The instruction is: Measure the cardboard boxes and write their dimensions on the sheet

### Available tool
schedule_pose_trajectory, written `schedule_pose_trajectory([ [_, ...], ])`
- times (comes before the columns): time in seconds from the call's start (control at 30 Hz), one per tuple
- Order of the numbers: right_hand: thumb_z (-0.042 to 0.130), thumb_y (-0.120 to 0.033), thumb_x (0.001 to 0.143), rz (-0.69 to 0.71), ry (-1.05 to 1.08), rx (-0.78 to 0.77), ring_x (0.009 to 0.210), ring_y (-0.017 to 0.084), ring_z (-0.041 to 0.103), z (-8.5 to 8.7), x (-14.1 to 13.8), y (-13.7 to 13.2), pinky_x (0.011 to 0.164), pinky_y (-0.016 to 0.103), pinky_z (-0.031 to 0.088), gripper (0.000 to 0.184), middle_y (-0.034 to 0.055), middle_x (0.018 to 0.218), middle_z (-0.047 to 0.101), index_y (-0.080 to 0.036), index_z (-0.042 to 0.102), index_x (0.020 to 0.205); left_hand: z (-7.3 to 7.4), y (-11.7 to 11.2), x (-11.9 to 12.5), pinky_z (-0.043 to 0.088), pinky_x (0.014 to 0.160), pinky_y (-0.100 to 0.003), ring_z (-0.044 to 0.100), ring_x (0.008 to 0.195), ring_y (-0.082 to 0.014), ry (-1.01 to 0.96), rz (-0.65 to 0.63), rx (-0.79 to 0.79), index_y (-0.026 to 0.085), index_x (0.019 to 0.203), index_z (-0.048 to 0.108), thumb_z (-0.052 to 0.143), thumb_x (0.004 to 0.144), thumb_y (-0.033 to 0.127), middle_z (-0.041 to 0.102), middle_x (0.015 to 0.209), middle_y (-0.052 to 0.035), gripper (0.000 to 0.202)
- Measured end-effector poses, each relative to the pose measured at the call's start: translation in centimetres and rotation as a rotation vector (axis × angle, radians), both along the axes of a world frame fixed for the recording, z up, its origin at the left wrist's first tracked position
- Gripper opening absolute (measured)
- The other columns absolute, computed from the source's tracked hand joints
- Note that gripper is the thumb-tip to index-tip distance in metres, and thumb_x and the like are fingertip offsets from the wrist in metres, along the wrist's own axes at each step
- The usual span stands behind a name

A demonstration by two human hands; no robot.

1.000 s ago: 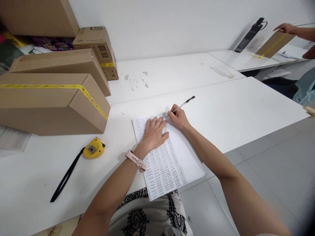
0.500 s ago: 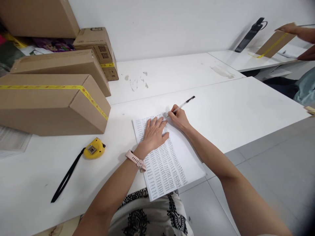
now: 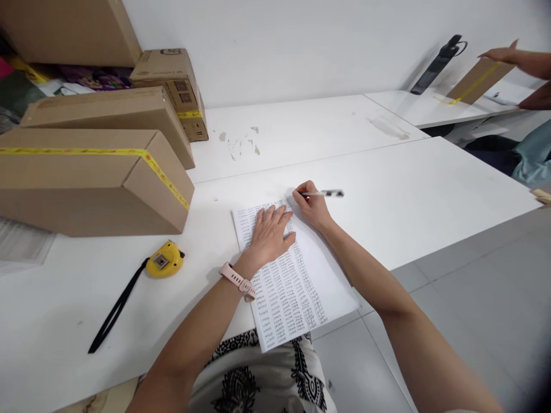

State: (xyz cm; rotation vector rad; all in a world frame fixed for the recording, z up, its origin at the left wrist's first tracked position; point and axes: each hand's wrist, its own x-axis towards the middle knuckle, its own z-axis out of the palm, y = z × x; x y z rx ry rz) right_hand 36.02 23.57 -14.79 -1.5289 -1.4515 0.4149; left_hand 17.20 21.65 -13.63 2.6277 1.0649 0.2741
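My left hand (image 3: 272, 234) lies flat with fingers spread on a sheet of paper (image 3: 329, 281) bearing columns of small handwriting. Between the fingers of my right hand (image 3: 312, 205) is a pen (image 3: 329, 194), its rear end blurred and pointing right. That hand rests at the paper's upper right edge, and the pen's tip is hidden by the fingers. The paper's lower end juts past the table's front edge above my lap.
A yellow tape measure (image 3: 165, 260) with a black strap lies left of the paper. Cardboard boxes (image 3: 94, 195) stand at the left. At far right, another person's hand (image 3: 499, 54) touches a taped box (image 3: 477, 83) near a dark bottle (image 3: 435, 66) on the white table (image 3: 387, 183).
The pen has swung from slanting up to the right to nearly level. My right hand has barely shifted; my left hand is still. The other person's hand has moved slightly on the box.
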Motion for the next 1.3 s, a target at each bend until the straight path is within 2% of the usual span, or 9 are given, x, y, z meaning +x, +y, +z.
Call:
schedule_pose_trajectory([
  [0.17, 0.04, -0.013, 0.089, 0.1, -0.417, 0.055, 0.094, 0.025, 0.057, -0.8, 0.7, 0.3, 0.08, 0.038, 0.048, 0.032, 0.0102, 0.099, 0.064, -0.022, 0.065, 0.109, 0.3, -0.3, 0.2, 0.018, 0.122, -0.056, 0.031, 0.147, -0.0367, -0.038, 0.019, 0.047, 0.012, 0.144, 0.048, 0.052, 0.096, 0.034, 0.04, 0.159, -0.0155, 0.053],
  [0.33, 0.038, -0.009, 0.086, 0.085, -0.459, 0.079, 0.1, 0.028, 0.059, -1.5, 1.2, 0.5, 0.089, 0.043, 0.05, 0.05, 0.0123, 0.106, 0.068, -0.019, 0.056, 0.132, 2.9, -2.3, -1.9, 0.033, 0.116, -0.051, 0.043, 0.137, -0.0336, -0.198, 0.089, 0.188, 0.012, 0.128, 0.058, 0.058, 0.092, 0.027, 0.054, 0.144, -0.0175, 0.038],
  [0.43, 0.039, -0.012, 0.087, 0.053, -0.423, 0.042, 0.102, 0.028, 0.06, -1.8, 1.2, 0.6, 0.093, 0.045, 0.049, 0.049, 0.0115, 0.104, 0.07, -0.018, 0.056, 0.131, 4.0, -4.1, -6.5, 0.042, 0.108, -0.048, 0.051, 0.125, -0.03, -0.341, 0.176, 0.302, 0.018, 0.119, 0.061, 0.059, 0.092, 0.024, 0.062, 0.13, -0.0138, 0.028],
  [0.53, 0.04, -0.019, 0.09, 0.015, -0.375, -0.059, 0.104, 0.028, 0.061, -1.3, 1.0, 0.6, 0.098, 0.046, 0.047, 0.043, 0.0122, 0.108, 0.07, -0.02, 0.058, 0.128, 3.6, -5.4, -13.1, 0.042, 0.106, -0.051, 0.051, 0.121, -0.0322, -0.342, 0.418, 0.38, 0.02, 0.117, 0.06, 0.062, 0.088, 0.02, 0.061, 0.126, -0.0136, 0.029],
  [0.63, 0.045, -0.024, 0.089, 0.004, -0.33, -0.146, 0.097, 0.029, 0.064, -0.1, 0.8, 0.7, 0.094, 0.047, 0.049, 0.037, 0.0141, 0.109, 0.07, -0.02, 0.061, 0.123, 2.4, -5.5, -18.9, 0.04, 0.106, -0.056, 0.045, 0.127, -0.038, -0.219, 0.67, 0.287, 0.017, 0.126, 0.056, 0.073, 0.079, 0.024, 0.054, 0.136, -0.0185, 0.051],
  [0.73, 0.051, -0.028, 0.087, 0.011, -0.299, -0.259, 0.088, 0.033, 0.066, 1.8, -0.1, 1.0, 0.087, 0.055, 0.051, 0.037, 0.0157, 0.099, 0.072, -0.017, 0.062, 0.12, 1.6, -4.8, -22.1, 0.035, 0.108, -0.058, 0.043, 0.13, -0.0411, -0.266, 0.801, 0.119, 0.017, 0.125, 0.057, 0.08, 0.071, 0.028, 0.055, 0.136, -0.019, 0.059],
  [0.9, 0.054, -0.04, 0.09, 0.163, -0.251, -0.259, 0.095, 0.027, 0.068, 5.7, -6.0, 0.2, 0.091, 0.047, 0.052, 0.042, 0.012, 0.111, 0.073, -0.021, 0.06, 0.127, 1.6, -3.7, -23.6, 0.043, 0.1, -0.047, 0.058, 0.11, -0.0337, -0.614, 0.821, -0.041, 0.022, 0.098, 0.067, 0.083, 0.059, 0.028, 0.069, 0.102, -0.0083, 0.043],
  [1.07, 0.05, -0.052, 0.094, 0.389, -0.026, -0.284, 0.121, 0.029, 0.06, 8.5, -13.8, -1.6, 0.104, 0.047, 0.047, 0.054, 0.0158, 0.136, 0.062, -0.019, 0.056, 0.136, 3.3, -1.9, -28.3, 0.048, 0.073, -0.029, 0.062, 0.081, -0.0177, -0.982, 0.866, 0.0, 0.02, 0.107, 0.062, 0.07, 0.073, 0.052, 0.066, 0.095, -0.0032, 0.048],
  [1.3, 0.042, -0.067, 0.093, 0.508, 0.203, -0.373, 0.149, 0.031, 0.032, 7.6, -19.9, 0.6, 0.116, 0.056, 0.034, 0.073, 0.0129, 0.163, 0.03, -0.024, 0.04, 0.152, 6.7, 2.1, -37.5, 0.043, 0.075, -0.026, 0.055, 0.075, -0.0134, -1.322, 0.896, 0.091, 0.02, 0.093, 0.059, 0.075, 0.064, 0.058, 0.061, 0.083, 0.0016, 0.05],
])
